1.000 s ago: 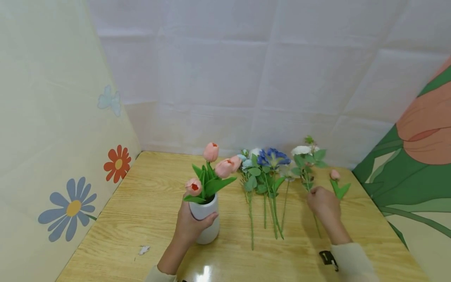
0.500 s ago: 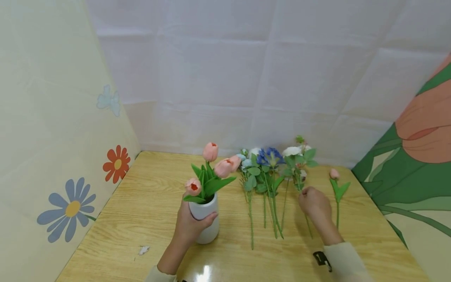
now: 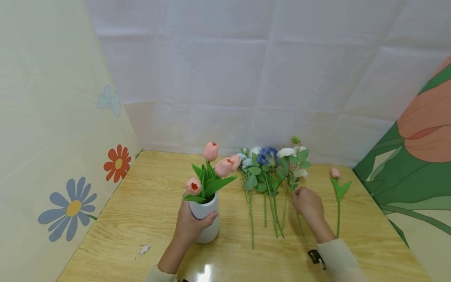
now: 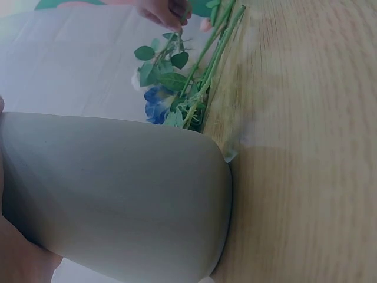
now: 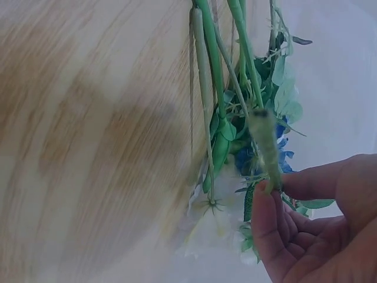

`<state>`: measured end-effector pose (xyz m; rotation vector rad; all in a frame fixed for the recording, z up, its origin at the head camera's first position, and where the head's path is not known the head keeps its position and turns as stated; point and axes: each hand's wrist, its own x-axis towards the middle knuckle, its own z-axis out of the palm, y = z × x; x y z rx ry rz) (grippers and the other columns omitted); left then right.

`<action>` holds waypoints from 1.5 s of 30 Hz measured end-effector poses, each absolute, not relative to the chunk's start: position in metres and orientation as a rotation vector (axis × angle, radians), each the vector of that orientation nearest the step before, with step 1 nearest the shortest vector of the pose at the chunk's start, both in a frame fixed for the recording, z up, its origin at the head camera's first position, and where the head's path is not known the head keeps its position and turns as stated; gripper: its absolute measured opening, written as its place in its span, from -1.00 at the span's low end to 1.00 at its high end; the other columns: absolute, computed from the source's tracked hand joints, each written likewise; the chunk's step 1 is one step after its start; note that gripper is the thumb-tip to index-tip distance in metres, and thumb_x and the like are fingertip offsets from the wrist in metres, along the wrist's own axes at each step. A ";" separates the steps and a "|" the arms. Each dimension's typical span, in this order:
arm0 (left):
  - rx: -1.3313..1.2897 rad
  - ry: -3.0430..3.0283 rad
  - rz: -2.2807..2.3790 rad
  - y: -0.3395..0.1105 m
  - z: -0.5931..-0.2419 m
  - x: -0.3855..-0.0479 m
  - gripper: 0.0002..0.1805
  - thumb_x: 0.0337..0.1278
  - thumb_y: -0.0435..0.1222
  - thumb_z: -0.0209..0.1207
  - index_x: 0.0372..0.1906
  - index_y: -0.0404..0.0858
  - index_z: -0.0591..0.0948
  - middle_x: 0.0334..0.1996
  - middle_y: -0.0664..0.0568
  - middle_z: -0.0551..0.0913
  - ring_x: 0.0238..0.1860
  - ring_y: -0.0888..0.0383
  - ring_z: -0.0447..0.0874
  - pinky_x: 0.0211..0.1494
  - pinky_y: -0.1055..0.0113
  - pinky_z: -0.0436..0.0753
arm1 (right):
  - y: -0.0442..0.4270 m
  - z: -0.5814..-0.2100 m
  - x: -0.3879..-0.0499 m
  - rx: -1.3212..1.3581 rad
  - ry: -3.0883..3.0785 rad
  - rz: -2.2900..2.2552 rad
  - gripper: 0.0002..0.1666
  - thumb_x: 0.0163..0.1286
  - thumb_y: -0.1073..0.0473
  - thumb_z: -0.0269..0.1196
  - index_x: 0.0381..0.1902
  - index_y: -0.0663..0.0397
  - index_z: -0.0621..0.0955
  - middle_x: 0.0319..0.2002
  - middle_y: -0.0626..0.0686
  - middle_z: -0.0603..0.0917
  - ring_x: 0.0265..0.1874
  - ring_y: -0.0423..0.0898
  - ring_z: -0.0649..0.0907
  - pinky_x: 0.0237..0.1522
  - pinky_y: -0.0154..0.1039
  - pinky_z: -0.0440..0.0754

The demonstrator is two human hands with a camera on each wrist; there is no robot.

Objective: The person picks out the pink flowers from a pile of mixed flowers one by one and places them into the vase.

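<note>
My left hand [image 3: 192, 221] grips a white vase [image 3: 208, 229] standing on the table, fingers and thumb around its side. Several pink tulips [image 3: 224, 168] with green leaves stand in the vase. To the right, my right hand [image 3: 308, 203] pinches the green stem of a white rose spray [image 3: 287, 152] between thumb and fingertips. In the right wrist view the stem [image 5: 266, 147] points toward the camera, its cut end blurred. The spray's heads overlap the flowers lying beside it. In the left wrist view the vase wall [image 4: 118, 188] fills much of the frame.
Blue flowers [image 3: 268, 156] and pale blue and white ones lie in a row on the wooden table [image 3: 148, 203], stems toward me. One pink tulip [image 3: 335, 173] lies at the right. A small white scrap [image 3: 144, 249] lies near the front left. Cloth backdrops surround the table.
My right hand has moved left with the white rose spray, away from the lone tulip and toward the other flowers. The left hand and vase have stayed in place.
</note>
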<state>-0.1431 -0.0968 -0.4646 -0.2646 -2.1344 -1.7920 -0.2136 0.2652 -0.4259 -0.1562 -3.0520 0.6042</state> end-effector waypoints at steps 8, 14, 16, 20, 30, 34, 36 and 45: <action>-0.258 -2.136 -1.791 -0.097 -0.463 -0.143 -0.13 -0.15 -0.34 0.56 0.31 -0.20 0.33 0.05 -0.12 0.59 0.00 -0.04 0.58 0.02 -0.04 0.58 | 0.263 -0.432 -0.220 -0.120 -3.048 0.614 -0.63 0.39 0.22 0.01 -0.15 0.40 0.66 -0.25 0.35 0.70 -0.37 0.17 0.66 -0.31 0.07 0.60; -0.246 -2.154 -1.793 -0.097 -0.463 -0.142 -0.11 -0.14 -0.31 0.56 0.33 -0.21 0.32 0.06 -0.12 0.59 0.02 -0.02 0.58 0.03 -0.01 0.59 | 0.261 -0.435 -0.222 -0.138 -3.077 0.637 -0.63 0.36 0.22 0.00 -0.12 0.35 0.67 -0.25 0.31 0.70 -0.42 0.09 0.60 -0.38 0.00 0.56; -0.247 -2.158 -1.788 -0.097 -0.462 -0.142 -0.10 -0.14 -0.30 0.57 0.33 -0.23 0.31 0.07 -0.12 0.59 0.02 -0.02 0.58 0.02 0.00 0.59 | 0.260 -0.436 -0.222 -0.126 -3.077 0.623 -0.62 0.37 0.22 0.03 -0.08 0.34 0.68 -0.18 0.34 0.70 -0.38 0.11 0.63 -0.32 0.05 0.60; -0.237 -2.162 -1.781 -0.097 -0.463 -0.142 -0.08 -0.16 -0.31 0.57 0.35 -0.23 0.31 0.07 -0.12 0.59 0.02 -0.03 0.58 0.03 -0.01 0.58 | 0.259 -0.437 -0.223 -0.101 -3.077 0.609 -0.71 0.39 0.21 0.08 -0.21 0.29 0.68 -0.24 0.32 0.70 -0.40 0.10 0.62 -0.31 0.09 0.60; -0.241 -2.134 -1.787 -0.096 -0.463 -0.142 -0.11 -0.17 -0.33 0.57 0.32 -0.23 0.33 0.06 -0.13 0.59 0.01 -0.05 0.58 0.04 -0.05 0.56 | 0.259 -0.441 -0.223 -0.090 -3.100 0.585 -0.75 0.43 0.20 0.10 -0.42 0.21 0.59 -0.42 0.19 0.63 -0.50 0.04 0.55 -0.45 -0.06 0.51; -0.245 -2.134 -1.784 -0.096 -0.463 -0.142 -0.10 -0.17 -0.33 0.57 0.32 -0.23 0.33 0.07 -0.12 0.59 0.02 -0.05 0.57 0.05 -0.05 0.56 | 0.259 -0.441 -0.224 -0.105 -3.124 0.600 -0.71 0.45 0.19 0.11 -0.24 0.35 0.64 -0.31 0.29 0.68 -0.45 0.06 0.60 -0.40 -0.01 0.57; -0.249 -2.131 -1.783 -0.096 -0.463 -0.142 -0.10 -0.17 -0.34 0.57 0.33 -0.22 0.33 0.07 -0.12 0.59 0.02 -0.05 0.57 0.05 -0.06 0.55 | 0.259 -0.441 -0.225 -0.115 -3.132 0.610 -0.68 0.45 0.18 0.12 -0.16 0.40 0.64 -0.23 0.35 0.69 -0.42 0.09 0.63 -0.38 0.01 0.60; -0.261 -2.120 -1.767 -0.096 -0.463 -0.143 -0.11 -0.18 -0.35 0.57 0.32 -0.24 0.34 0.05 -0.12 0.60 0.00 -0.05 0.58 0.03 -0.05 0.56 | 0.261 -0.445 -0.227 -0.134 -3.149 0.608 -0.67 0.44 0.16 0.17 -0.16 0.41 0.65 -0.22 0.35 0.70 -0.40 0.08 0.63 -0.35 0.01 0.60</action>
